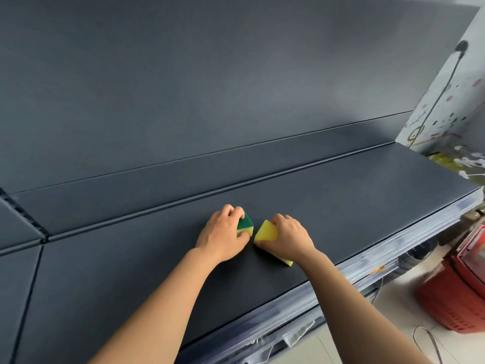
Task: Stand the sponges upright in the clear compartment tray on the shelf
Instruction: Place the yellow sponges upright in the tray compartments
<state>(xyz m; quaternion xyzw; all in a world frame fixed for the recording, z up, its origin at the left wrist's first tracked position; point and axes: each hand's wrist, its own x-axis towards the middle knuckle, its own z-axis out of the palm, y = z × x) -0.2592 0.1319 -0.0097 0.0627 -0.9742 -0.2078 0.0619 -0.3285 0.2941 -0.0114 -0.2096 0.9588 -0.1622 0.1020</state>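
Shelf (157, 271): dark, flat, dark back panel (183, 88) behind

Left hand (223, 232): at shelf centre, fingers (231, 210) curled round green-topped sponge (246, 225), grasping it; green layer above, yellow below, sponge resting on shelf

Right hand (291, 235): just beside left, fingers (282, 219) clasped over yellow sponge (266, 232); sponge tilted, lower edge on shelf, part hidden under palm

Two sponges: near each other, narrow gap between

Red basket (451, 298): lower right, beyond shelf front edge, well apart from hands
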